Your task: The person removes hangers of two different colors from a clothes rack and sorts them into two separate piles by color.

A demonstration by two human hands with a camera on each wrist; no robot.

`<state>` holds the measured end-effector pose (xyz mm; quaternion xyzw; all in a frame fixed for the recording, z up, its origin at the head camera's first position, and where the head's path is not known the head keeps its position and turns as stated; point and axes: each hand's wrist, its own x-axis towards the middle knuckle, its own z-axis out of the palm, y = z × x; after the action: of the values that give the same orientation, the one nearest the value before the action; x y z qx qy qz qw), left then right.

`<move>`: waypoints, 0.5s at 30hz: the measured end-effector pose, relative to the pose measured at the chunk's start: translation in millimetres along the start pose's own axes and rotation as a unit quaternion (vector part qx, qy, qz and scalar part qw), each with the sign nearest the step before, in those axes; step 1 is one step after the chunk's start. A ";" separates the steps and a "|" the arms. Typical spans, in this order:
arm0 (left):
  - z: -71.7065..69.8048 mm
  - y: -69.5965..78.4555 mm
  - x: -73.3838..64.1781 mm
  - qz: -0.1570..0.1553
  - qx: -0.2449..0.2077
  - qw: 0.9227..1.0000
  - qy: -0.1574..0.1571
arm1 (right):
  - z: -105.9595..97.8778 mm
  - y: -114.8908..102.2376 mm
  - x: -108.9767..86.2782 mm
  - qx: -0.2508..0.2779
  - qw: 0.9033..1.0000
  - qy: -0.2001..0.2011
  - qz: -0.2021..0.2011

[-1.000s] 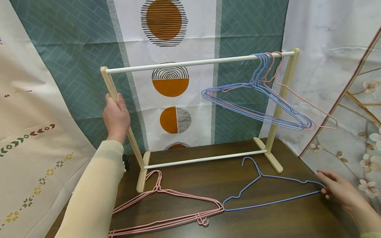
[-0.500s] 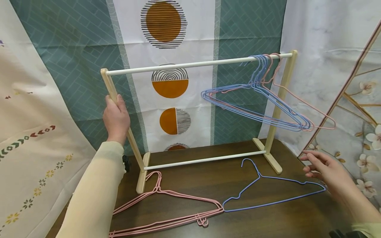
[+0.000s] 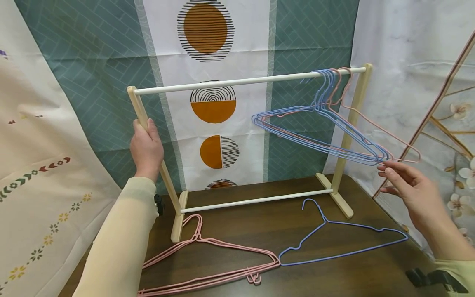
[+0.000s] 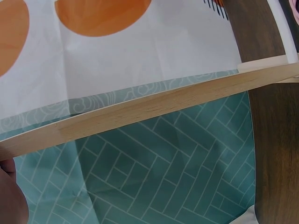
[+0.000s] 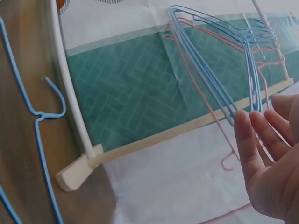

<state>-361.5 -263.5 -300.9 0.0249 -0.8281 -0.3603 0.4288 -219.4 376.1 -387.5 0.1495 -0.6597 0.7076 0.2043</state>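
Note:
My left hand (image 3: 147, 150) grips the left wooden upright of a small clothes rack (image 3: 230, 82); in the left wrist view only part of that hand shows beside the upright (image 4: 140, 105). Several blue hangers (image 3: 315, 142) and a few pink hangers (image 3: 393, 131) hang bunched at the right end of the top rail. Right at the lower right corners of the blue ones are the fingertips of my right hand (image 3: 417, 189), its fingers loosely extended. From the right wrist view, the fingers (image 5: 250, 144) overlap the ends of the hanging blue hangers (image 5: 205, 70).
A single blue hanger (image 3: 343, 252) lies flat on the dark wooden table (image 3: 315, 282), below the rack's right side. Pink hangers (image 3: 222, 275) lie stacked to its left, their corner meeting its corner. Patterned cloths (image 3: 308, 29) hang behind and at both sides.
My right hand has left the blue hanger on the table and risen to the lower corners of the hanging blue hangers. The left hand keeps its grip on the rack.

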 end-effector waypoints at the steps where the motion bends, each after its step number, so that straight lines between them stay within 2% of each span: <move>1: 0.1 -0.1 0.0 0.000 0.000 1.000 0.000 | 1.0 -1.4 2.2 -0.003 1.000 0.007 -0.001; 12: -0.3 0.0 0.0 0.005 -0.002 1.000 0.002 | 2.1 -4.8 18.5 -0.051 0.997 0.062 0.022; 15: -0.6 -1.1 0.6 0.004 -0.004 1.000 0.002 | 2.6 -3.6 23.1 -0.107 0.992 0.067 0.024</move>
<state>-361.7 -264.9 -300.9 0.0207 -0.8262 -0.3616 0.4316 -238.0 375.8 -373.0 0.0626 -0.7199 0.6460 0.2460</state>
